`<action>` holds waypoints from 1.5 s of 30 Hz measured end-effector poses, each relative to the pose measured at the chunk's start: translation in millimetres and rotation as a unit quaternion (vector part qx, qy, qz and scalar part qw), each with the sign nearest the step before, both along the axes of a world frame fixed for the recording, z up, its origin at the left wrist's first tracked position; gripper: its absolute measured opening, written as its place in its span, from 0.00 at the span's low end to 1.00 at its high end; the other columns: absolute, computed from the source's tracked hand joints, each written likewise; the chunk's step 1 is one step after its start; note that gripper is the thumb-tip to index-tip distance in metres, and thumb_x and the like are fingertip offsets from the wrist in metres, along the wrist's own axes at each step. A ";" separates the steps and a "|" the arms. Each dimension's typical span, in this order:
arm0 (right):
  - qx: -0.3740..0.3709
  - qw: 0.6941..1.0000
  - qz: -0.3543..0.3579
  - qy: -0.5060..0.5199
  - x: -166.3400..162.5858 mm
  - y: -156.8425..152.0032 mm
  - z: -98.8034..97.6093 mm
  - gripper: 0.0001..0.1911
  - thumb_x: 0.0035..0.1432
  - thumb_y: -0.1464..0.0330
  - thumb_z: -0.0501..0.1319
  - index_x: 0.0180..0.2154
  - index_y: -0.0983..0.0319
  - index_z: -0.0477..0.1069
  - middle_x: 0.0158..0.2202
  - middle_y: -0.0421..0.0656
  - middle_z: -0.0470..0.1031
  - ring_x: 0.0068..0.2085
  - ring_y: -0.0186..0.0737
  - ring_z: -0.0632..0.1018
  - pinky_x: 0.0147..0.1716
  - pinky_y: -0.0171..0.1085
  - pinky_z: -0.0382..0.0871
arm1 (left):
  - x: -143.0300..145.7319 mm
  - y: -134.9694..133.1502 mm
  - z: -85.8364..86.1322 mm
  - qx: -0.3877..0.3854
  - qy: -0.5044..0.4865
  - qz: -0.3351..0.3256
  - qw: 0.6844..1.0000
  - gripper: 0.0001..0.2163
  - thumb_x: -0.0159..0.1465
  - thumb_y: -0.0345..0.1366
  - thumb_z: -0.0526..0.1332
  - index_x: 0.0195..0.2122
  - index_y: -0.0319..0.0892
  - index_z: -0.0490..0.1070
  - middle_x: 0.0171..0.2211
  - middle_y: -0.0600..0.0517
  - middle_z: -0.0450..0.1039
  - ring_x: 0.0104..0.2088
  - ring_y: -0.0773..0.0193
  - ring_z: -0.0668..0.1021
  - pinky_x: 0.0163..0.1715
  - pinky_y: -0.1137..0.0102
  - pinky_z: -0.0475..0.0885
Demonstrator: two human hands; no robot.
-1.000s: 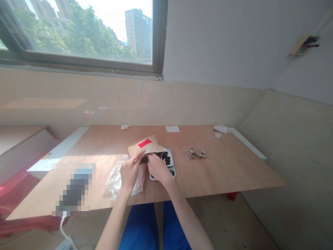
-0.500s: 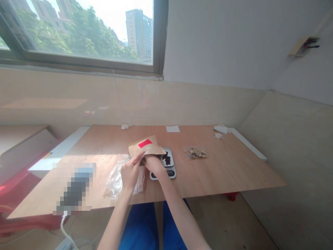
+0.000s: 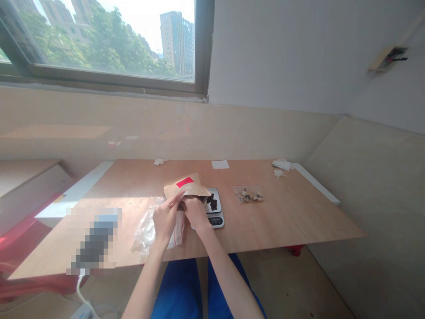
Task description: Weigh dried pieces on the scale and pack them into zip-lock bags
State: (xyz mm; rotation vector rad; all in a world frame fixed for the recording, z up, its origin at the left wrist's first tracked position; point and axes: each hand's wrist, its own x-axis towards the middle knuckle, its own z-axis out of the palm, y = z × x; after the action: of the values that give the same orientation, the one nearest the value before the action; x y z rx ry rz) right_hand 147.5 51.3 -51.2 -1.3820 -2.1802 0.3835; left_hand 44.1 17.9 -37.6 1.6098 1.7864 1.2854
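Note:
My left hand (image 3: 165, 219) grips the near edge of a brown paper bag (image 3: 172, 189) with a red label, its thumb and fingers closed on the opening. My right hand (image 3: 195, 212) reaches into the bag's mouth, and its fingertips are hidden there. The bag's mouth faces me and tilts over the left part of a white kitchen scale (image 3: 219, 220). Dark brown dried pieces (image 3: 213, 203) lie on the scale's plate, just right of the bag. Beneath my left wrist is a clear plastic bag (image 3: 146, 230).
A clear zip bag of small pale pieces (image 3: 251, 195) lies right of the scale. Along the back are a white paper (image 3: 220, 164), crumpled tissue (image 3: 160, 161) and a paper stack (image 3: 282, 165). A blurred-out device (image 3: 98, 241) with a white cable (image 3: 80, 285) is at the left.
My right hand has drawn back slightly toward me and left at the bag's mouth. The left hand and the bag stay almost in place.

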 end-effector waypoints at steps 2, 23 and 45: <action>0.014 1.000 -0.004 -0.015 -1.1 0.3 -0.9 0.15 0.58 0.77 0.51 0.42 0.64 0.72 0.42 0.50 0.75 0.43 0.44 0.76 0.44 0.39 0.67 | -0.6 0.1 -1.3 -0.003 0.002 -0.002 1.000 0.14 0.61 0.41 0.52 0.44 0.51 0.74 0.34 0.54 0.79 0.33 0.64 0.78 0.31 0.75 0.67; 0.158 0.961 -0.066 0.217 37.0 -52.3 4.3 0.10 0.62 0.70 0.52 0.36 0.59 0.71 0.37 0.44 0.70 0.41 0.38 0.72 0.44 0.39 0.66 | -6.5 10.6 16.6 -0.003 0.085 0.041 0.996 0.12 0.60 0.42 0.56 0.44 0.55 0.73 0.34 0.55 0.79 0.34 0.62 0.78 0.27 0.75 0.65; 0.060 0.976 -0.124 0.168 71.0 -23.6 -57.2 0.07 0.56 0.73 0.56 0.31 0.60 0.73 0.33 0.43 0.68 0.37 0.40 0.72 0.39 0.38 0.67 | -28.9 106.4 27.8 0.170 0.074 0.192 0.964 0.17 0.63 0.39 0.49 0.51 0.37 0.54 0.54 0.34 0.52 0.59 0.49 0.56 0.54 0.50 0.55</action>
State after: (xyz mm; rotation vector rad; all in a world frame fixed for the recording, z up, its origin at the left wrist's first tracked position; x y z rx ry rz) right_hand 218.4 27.7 -108.4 -1.3881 -1.7087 0.3564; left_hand 15.2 124.4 -9.8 1.6163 2.1394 1.7687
